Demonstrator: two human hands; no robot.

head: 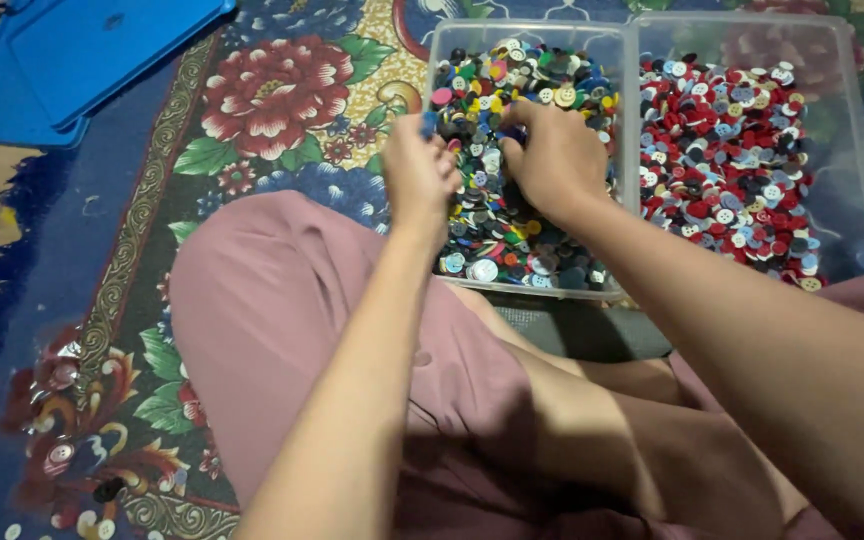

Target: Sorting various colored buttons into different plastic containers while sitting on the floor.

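Left hand (418, 172) curled at near-left wall of clear bin (434, 60), grip contents hidden. Right hand (550, 160) fingers bent, digging in mixed-colour buttons (492, 215). Best sorted with light pinches. Second bin (852, 60) right: red, white, navy buttons (727, 160). Floral rug (272, 110) beneath.

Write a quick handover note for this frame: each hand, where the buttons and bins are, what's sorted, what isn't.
Left hand: over the near-left edge of the left clear bin, fingers curled; whether it holds a button cannot be told.
Right hand: down in the same bin, fingertips in the mixed buttons.
Right clear bin: beside it, touching, holds red, white, blue and dark buttons.
Done: the right bin already has a narrower colour set.
Left: the left bin looks full of many colours. A few loose buttons lie on the floral rug; blue lids sit at far left.
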